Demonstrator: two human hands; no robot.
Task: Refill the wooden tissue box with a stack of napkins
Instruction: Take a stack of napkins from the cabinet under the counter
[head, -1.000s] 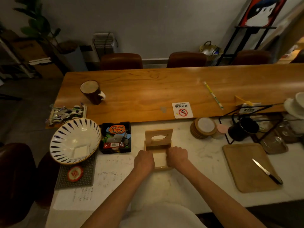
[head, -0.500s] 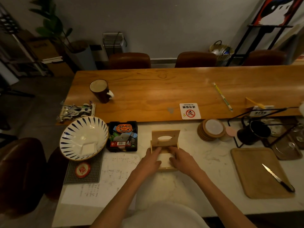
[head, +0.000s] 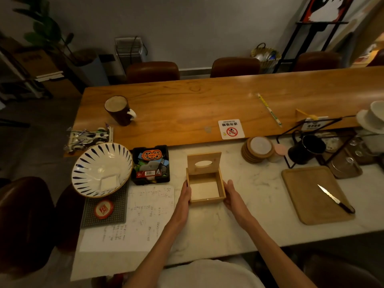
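Head view: wooden tissue box (head: 205, 189), lid up, napkins (head: 204, 190) inside; left hand (head: 185, 194) at 9 o'clock, right hand (head: 232, 195) at 3, both w/ fingers open, flat against box sides.

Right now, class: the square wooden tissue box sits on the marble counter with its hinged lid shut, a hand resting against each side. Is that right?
Not quite. The head view shows the hinged lid standing open, not shut. The square wooden tissue box does sit on the marble counter, with the left hand and right hand against its sides.
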